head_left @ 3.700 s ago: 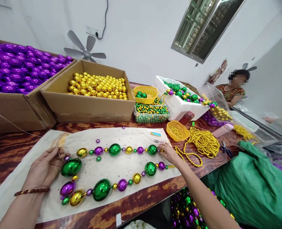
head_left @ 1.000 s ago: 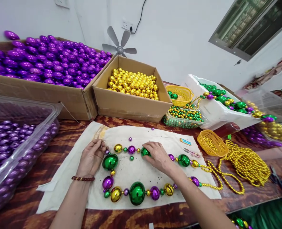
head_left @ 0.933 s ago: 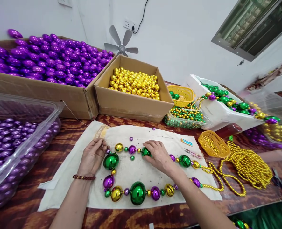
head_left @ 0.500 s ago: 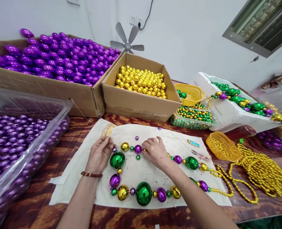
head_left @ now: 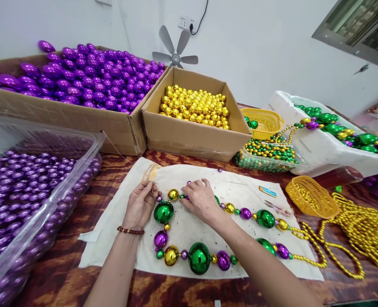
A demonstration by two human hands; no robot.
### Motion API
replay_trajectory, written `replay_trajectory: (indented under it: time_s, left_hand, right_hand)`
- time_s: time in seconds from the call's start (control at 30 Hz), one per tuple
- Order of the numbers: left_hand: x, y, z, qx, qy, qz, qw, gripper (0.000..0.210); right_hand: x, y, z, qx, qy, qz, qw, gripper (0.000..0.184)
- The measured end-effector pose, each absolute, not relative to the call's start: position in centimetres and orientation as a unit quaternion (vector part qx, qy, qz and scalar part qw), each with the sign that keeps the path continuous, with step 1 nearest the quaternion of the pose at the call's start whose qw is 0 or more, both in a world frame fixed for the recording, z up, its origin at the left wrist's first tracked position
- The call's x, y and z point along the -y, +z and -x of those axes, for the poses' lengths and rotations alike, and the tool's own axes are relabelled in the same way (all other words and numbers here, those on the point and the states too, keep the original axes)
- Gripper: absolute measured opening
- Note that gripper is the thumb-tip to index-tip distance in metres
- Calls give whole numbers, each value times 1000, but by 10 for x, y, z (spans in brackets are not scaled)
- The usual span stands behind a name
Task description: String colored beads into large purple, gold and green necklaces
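Note:
A bead necklace of purple, gold and green balls lies in a loop on a white cloth (head_left: 112, 238); its big green ball (head_left: 199, 258) is at the front. My left hand (head_left: 141, 204) is closed at the loop's upper left, thumb and fingertips pinching what looks like the thin necklace string beside a small purple bead (head_left: 159, 199). My right hand (head_left: 201, 199) is palm down over the upper row, its fingers closed on small beads right of a gold ball (head_left: 173, 195). The hand hides most of the beads there.
Behind are cartons of purple balls (head_left: 106, 81) and gold balls (head_left: 195, 106). A clear tub of purple beads (head_left: 32, 192) stands left. On the right lie scissors (head_left: 274, 206), a blue packet (head_left: 267, 191), a yellow basket (head_left: 313, 198) and gold bead strands (head_left: 364, 226).
My right hand has slid left along the upper row, covering the purple ball and uncovering beads to its right. My left hand keeps its pinch. The whole view has shifted slightly.

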State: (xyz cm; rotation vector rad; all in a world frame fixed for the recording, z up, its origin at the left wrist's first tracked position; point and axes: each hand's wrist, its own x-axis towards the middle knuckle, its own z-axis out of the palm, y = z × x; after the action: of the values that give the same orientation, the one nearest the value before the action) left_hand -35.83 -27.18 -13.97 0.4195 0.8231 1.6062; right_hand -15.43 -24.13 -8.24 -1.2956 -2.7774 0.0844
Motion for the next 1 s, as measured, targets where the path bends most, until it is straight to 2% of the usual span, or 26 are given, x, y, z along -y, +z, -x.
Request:
replay_trajectory:
  time_s: [0.2,0.57,0.73,1.0]
  left_hand:
    - [273,-142,359,-354,695,-183,599,9]
    - [273,-138,357,-345,693,-187,605,9]
    - [273,-136,355,-349,698,-193,595,11]
    - [273,-120,346,-392,695,-211,565,12]
  right_hand:
    - [239,-91,164,908,28,417,6,19]
    - [241,-72,183,918,77,384,60,22]
    - [224,-75,186,889,216,379,137,27]
    - [204,-88,220,803,440,334,222,17]
